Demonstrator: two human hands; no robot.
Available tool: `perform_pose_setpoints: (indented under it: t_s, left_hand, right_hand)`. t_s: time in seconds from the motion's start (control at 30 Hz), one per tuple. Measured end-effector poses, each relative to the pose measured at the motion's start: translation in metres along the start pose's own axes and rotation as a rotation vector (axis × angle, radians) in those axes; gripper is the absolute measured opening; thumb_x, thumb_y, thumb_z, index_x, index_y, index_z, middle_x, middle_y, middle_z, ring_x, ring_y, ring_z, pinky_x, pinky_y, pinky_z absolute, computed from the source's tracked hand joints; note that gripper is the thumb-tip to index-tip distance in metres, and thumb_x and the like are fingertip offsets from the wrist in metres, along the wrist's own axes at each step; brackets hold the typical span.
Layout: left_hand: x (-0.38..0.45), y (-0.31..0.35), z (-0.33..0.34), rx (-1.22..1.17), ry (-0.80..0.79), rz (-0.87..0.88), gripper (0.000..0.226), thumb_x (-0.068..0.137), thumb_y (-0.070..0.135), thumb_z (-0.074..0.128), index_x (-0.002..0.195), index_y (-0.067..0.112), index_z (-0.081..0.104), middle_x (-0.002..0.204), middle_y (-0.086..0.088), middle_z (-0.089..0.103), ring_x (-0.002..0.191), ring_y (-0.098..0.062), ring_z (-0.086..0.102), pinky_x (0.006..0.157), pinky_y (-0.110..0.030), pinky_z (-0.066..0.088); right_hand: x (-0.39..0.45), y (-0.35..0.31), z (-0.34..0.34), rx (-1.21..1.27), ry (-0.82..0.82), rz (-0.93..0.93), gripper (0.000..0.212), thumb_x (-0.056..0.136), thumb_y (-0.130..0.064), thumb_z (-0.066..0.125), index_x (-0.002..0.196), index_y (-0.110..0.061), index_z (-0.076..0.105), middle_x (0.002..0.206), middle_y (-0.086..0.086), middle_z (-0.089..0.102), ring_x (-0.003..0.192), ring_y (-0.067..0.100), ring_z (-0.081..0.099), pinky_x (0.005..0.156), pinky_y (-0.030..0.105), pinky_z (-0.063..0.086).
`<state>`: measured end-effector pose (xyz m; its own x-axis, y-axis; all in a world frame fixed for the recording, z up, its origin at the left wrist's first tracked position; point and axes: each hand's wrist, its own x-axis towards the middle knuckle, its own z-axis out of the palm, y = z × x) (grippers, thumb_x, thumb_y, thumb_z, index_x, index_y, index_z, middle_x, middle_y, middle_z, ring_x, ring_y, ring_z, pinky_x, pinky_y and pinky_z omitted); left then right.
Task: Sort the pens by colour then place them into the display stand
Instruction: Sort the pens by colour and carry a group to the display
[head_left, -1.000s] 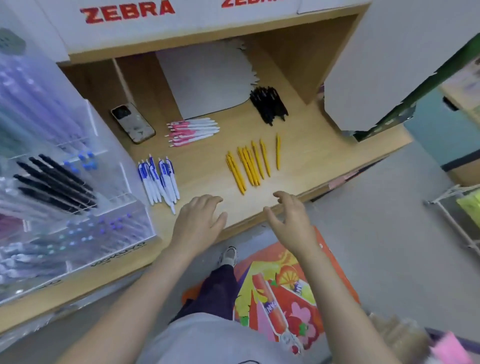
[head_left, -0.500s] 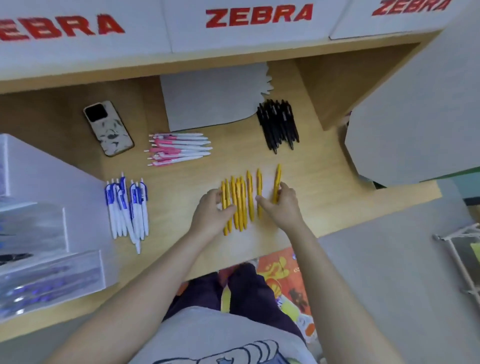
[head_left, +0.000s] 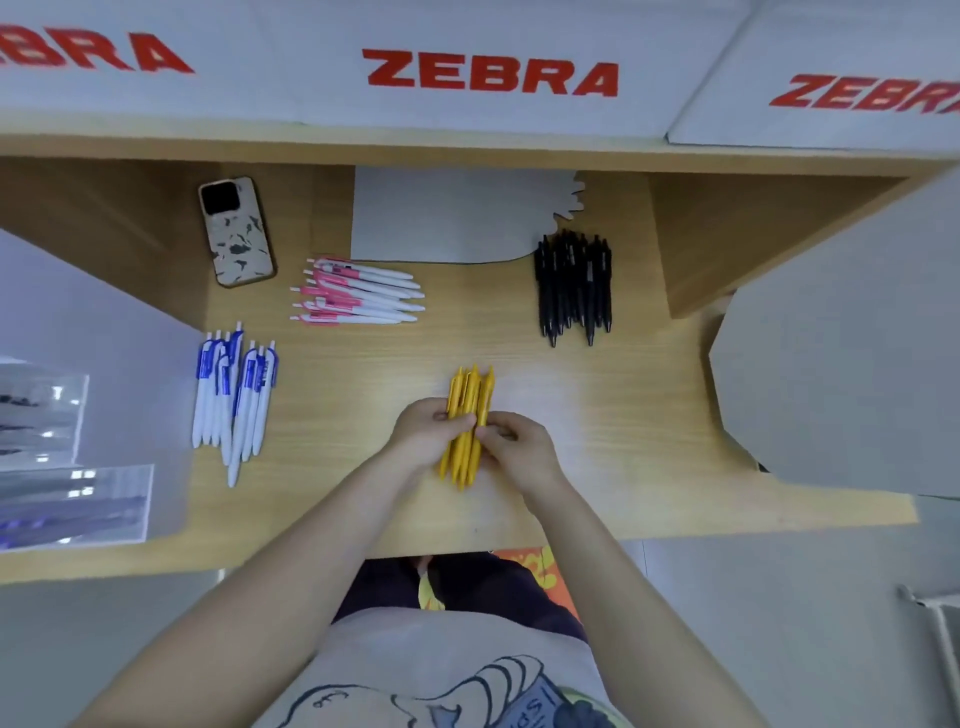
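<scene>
The clear acrylic display stand (head_left: 78, 467) at the left edge of the frame is cut off, and its contents are too blurred to identify. The red lettering (head_left: 98, 52) at upper left and upper right runs out of frame. The curled fingers of the left hand (head_left: 426, 434) and right hand (head_left: 519, 447) cover the middle of the bundle of yellow plastic pens (head_left: 470, 395); their count cannot be told.

You have bright, even light and soft shadows. Wide-angle bending curves the edges, which look slightly blurred.
</scene>
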<state>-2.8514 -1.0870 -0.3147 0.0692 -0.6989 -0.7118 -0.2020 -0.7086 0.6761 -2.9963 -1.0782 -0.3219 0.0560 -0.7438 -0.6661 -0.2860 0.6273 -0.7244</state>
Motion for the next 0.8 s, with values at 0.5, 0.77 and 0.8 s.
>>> perform_pose_setpoints:
  t_s: [0.5, 0.77, 0.8]
  left_hand:
    - [-0.074, 0.027, 0.021, -0.541, -0.161, -0.024, 0.019, 0.098, 0.014, 0.058, 0.111, 0.003, 0.067, 0.105, -0.017, 0.073, 0.097, -0.026, 0.07, 0.086, -0.042, 0.059]
    - [-0.118, 0.052, 0.002, -0.758, -0.283, -0.032, 0.042, 0.082, 0.03, 0.064, 0.116, 0.004, 0.067, 0.112, -0.019, 0.072, 0.095, -0.024, 0.073, 0.074, -0.032, 0.06]
    - [-0.122, 0.048, -0.005, -0.792, -0.28, -0.034, 0.039, 0.083, 0.03, 0.064, 0.112, 0.004, 0.068, 0.111, -0.02, 0.072, 0.096, -0.025, 0.073, 0.076, -0.034, 0.06]
  right_hand:
    - [-0.055, -0.024, -0.04, 0.256, -0.077, -0.151, 0.019, 0.084, -0.011, 0.076, 0.102, -0.009, 0.072, 0.096, 0.014, 0.074, 0.09, 0.023, 0.071, 0.089, 0.043, 0.057]
    - [-0.11, -0.072, -0.028, 0.248, -0.07, -0.349, 0.012, 0.082, -0.005, 0.076, 0.087, -0.005, 0.065, 0.077, 0.013, 0.066, 0.067, 0.021, 0.064, 0.061, 0.033, 0.057]
    - [-0.117, -0.076, -0.021, 0.26, -0.086, -0.351, 0.01, 0.084, -0.004, 0.074, 0.089, -0.003, 0.066, 0.077, 0.014, 0.067, 0.066, 0.021, 0.066, 0.061, 0.032, 0.057]
